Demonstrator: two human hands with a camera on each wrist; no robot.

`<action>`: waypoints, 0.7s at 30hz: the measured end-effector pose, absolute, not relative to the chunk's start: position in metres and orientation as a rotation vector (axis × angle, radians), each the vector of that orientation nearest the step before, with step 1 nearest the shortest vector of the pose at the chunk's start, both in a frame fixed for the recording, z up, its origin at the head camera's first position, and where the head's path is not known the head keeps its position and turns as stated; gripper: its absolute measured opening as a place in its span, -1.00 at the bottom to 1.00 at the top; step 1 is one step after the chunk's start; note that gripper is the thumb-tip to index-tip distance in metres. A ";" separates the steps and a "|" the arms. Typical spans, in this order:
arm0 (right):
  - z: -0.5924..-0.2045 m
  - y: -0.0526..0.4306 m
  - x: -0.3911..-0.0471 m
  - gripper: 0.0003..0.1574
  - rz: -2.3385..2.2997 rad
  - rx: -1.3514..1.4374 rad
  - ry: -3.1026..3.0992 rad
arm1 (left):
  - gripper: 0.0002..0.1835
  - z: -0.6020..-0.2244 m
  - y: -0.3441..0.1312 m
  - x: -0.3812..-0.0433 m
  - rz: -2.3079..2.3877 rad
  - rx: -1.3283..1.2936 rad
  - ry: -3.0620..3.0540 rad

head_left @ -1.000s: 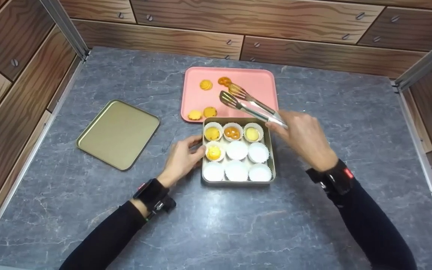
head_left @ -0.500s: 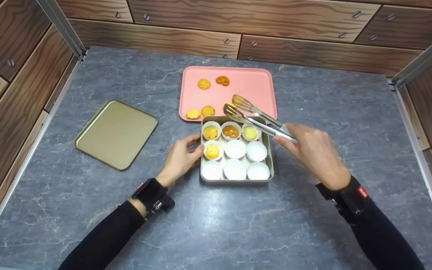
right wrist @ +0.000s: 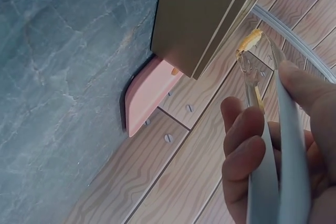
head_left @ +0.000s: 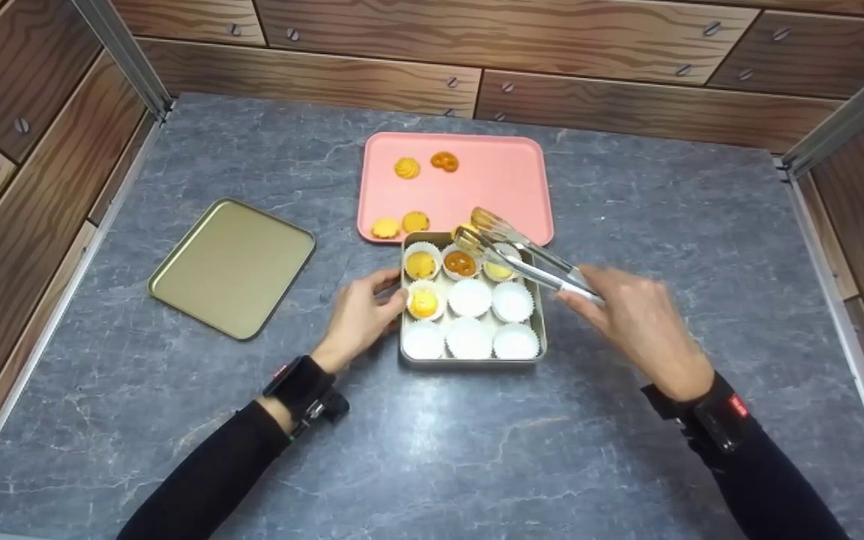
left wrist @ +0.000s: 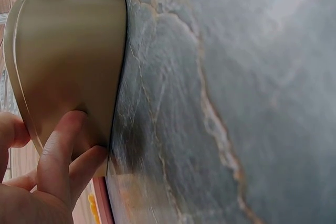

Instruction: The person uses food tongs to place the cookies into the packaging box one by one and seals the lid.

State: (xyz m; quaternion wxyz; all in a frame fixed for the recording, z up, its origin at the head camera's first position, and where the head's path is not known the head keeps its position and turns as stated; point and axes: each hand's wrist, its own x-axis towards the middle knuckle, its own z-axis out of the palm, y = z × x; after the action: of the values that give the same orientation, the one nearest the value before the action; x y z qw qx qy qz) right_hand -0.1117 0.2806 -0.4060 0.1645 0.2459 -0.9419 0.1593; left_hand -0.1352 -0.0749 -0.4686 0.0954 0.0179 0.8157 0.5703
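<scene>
My right hand point(head_left: 642, 319) grips metal serving tongs point(head_left: 544, 274) with slotted tips. Between those tips is a yellow cookie point(right wrist: 249, 41), held above the back edge of a gold square tin point(head_left: 473, 363). Inside the tin are rows of white paper cups point(head_left: 469, 298). The back row holds a round cookie point(head_left: 421, 264), a pretzel-shaped cookie point(head_left: 460, 262) and a pale round cookie point(head_left: 497, 270) partly hidden by the tongs. A yellow cookie point(head_left: 424, 303) fills the middle row's left cup. My left hand point(head_left: 357, 315) rests its fingertips against the tin's left wall.
Behind the tin lies a pink tray point(head_left: 499, 176) with a swirled cookie point(head_left: 406, 167), a pretzel-shaped cookie point(head_left: 445, 161), a scalloped cookie point(head_left: 385, 228) and a round cookie point(head_left: 415, 222). A gold lid point(head_left: 233, 268) lies at left. Wood-patterned panels point(head_left: 312, 71) border the grey table.
The tongs have come from over the pink tray toward the tin, moving nearer and slightly right, with the yellow cookie in their tips. My left hand has stayed at the tin's side.
</scene>
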 end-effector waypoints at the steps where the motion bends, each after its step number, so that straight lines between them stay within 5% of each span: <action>1: -0.406 0.281 -0.110 -0.62 0.458 0.702 -2.688 | -0.47 -0.469 -0.075 -0.135 1.687 0.054 2.422; 21: -0.405 0.301 -0.096 -0.62 0.456 0.821 -2.757 | -0.48 -0.470 -0.075 -0.135 1.696 0.070 2.444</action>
State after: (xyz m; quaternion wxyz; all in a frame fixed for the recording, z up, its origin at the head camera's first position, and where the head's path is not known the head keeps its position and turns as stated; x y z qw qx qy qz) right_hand -0.0956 0.3015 -0.4055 0.1142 0.2799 -0.9405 0.1554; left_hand -0.1348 -0.0745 -0.4697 0.0830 0.0236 0.8186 0.5679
